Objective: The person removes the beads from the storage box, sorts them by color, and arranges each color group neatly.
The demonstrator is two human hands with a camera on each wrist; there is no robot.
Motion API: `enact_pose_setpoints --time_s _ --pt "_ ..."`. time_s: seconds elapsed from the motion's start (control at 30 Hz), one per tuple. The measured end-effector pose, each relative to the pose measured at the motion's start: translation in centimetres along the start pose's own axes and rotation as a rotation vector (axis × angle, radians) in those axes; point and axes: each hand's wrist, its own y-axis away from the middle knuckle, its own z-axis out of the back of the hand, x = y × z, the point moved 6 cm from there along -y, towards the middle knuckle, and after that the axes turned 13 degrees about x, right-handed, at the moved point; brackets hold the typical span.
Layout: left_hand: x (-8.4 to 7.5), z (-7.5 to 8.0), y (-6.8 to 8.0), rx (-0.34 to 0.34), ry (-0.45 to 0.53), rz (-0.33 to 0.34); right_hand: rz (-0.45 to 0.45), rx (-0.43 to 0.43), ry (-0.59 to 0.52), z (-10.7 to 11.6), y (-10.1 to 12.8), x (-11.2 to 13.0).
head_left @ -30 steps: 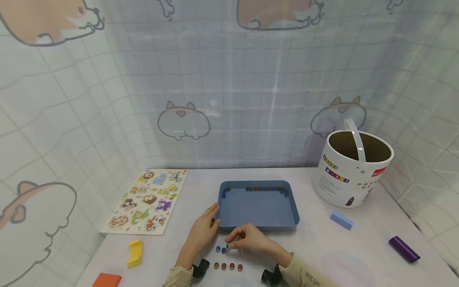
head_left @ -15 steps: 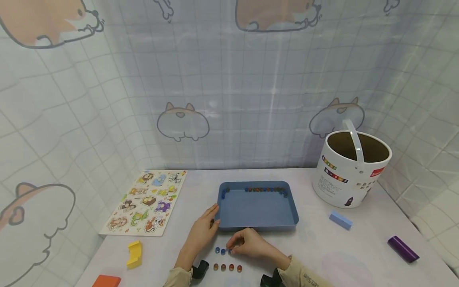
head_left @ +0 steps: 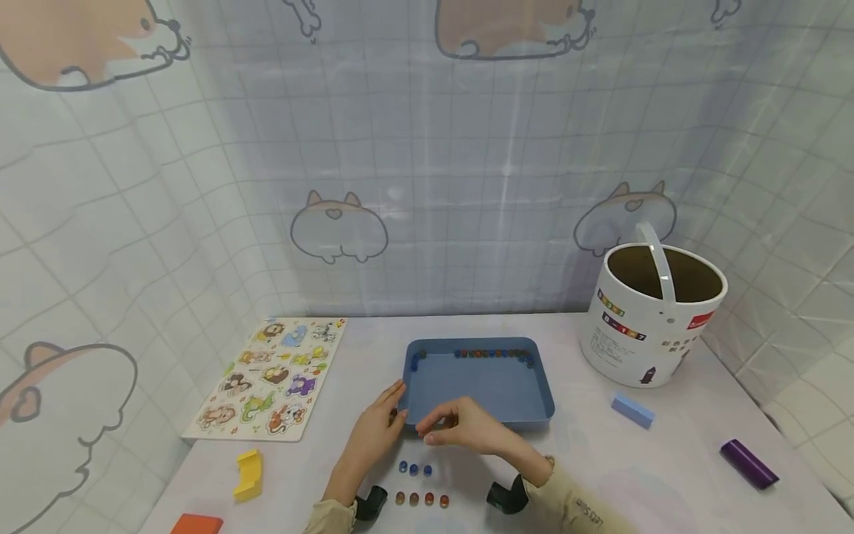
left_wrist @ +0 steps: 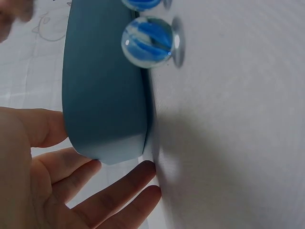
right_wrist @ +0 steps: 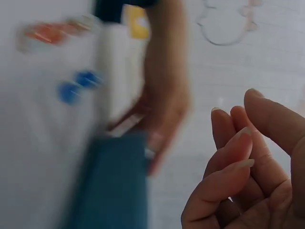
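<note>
A blue tray lies on the table, with small marbles lined along its far side and a few in its far left corner. My left hand rests at the tray's near left corner; in the left wrist view its thumb and fingers touch the wall, fairly straight. Over the near edge of the tray, my right hand is raised with loosely bent fingers and nothing visible between them. Below it are three blue marbles in a row. Nearer still sits a row of several orange-brown marbles.
A white bucket with a handle stands at the back right. Right of the tray lie a light blue block and a purple block. At left are an animal picture board, a yellow block and an orange block.
My right hand has let go of a blue marble at the right end of the blue row and lifted away toward the tray. The left hand stays at the tray corner.
</note>
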Motion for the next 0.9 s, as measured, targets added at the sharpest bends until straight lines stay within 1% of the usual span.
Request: enact_pose_setpoints --time_s 0.1,0.17,0.27,0.4,0.5,0.6,0.73,0.9 --pt "0.2 0.0 -0.1 0.013 0.013 0.016 0.041 -0.032 0.049 2.1 -0.3 1.9" --pt "0.2 -0.1 -0.1 0.018 0.017 0.019 0.043 -0.06 0.061 3.7 -0.6 2.9" --pt "0.2 -0.1 -0.2 0.022 0.025 0.02 0.025 -0.098 0.032 6.0 -1.3 3.7" --pt "0.0 0.0 -0.1 0.019 0.024 0.005 -0.008 -0.157 -0.006 8.7 -2.5 3.8" --pt "0.0 0.0 0.0 0.017 0.019 0.003 -0.035 -0.195 -0.008 10.2 -3.6 3.0" --pt "0.0 0.0 0.0 0.015 0.015 0.008 -0.063 -0.225 -0.012 11.1 -4.7 1.6" --pt "0.0 0.1 -0.1 0.012 0.012 0.012 -0.098 -0.247 -0.029 11.5 -6.2 -0.5" --pt "0.0 0.1 -0.1 0.019 0.023 0.016 -0.133 -0.256 -0.062 11.5 -7.8 -2.1"
